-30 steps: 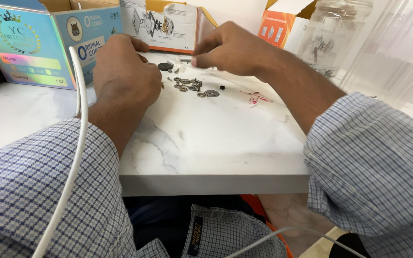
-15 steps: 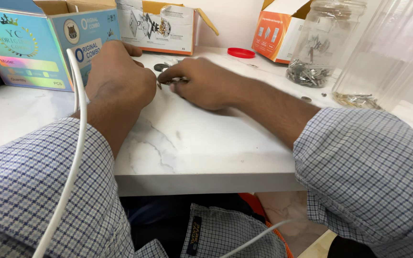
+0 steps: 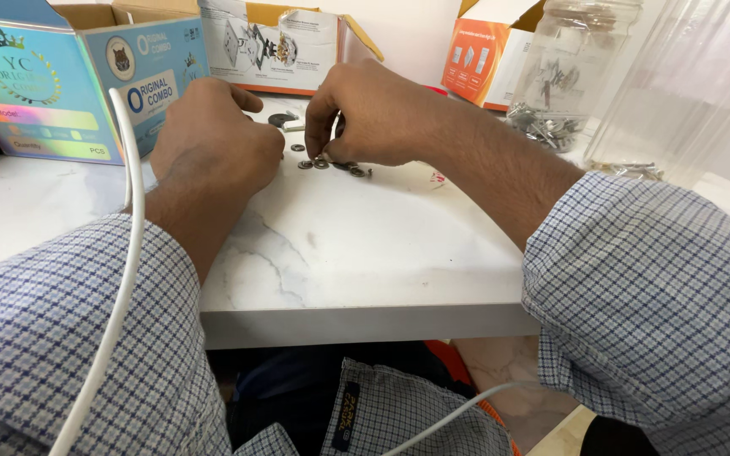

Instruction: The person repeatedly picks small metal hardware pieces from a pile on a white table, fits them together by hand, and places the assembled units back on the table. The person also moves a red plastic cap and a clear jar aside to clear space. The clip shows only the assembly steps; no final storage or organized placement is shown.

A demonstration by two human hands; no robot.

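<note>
Washers [image 3: 331, 165], small flat metal rings on marble tabletop [image 3: 365, 245] | right hand [image 3: 369, 114] grip pinches one | left hand [image 3: 213, 139] grip curled, contents hidden

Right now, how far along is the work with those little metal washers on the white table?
A short row of small washers already lies on the white marble table. The right hand pinches at the row's end; the left hand is curled beside it, its contents hidden. More metal parts remain heaped by the clear jar, untouched.

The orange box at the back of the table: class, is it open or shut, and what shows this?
Open. The orange box has its top flap lifted above its front face; what is inside cannot be seen.
</note>
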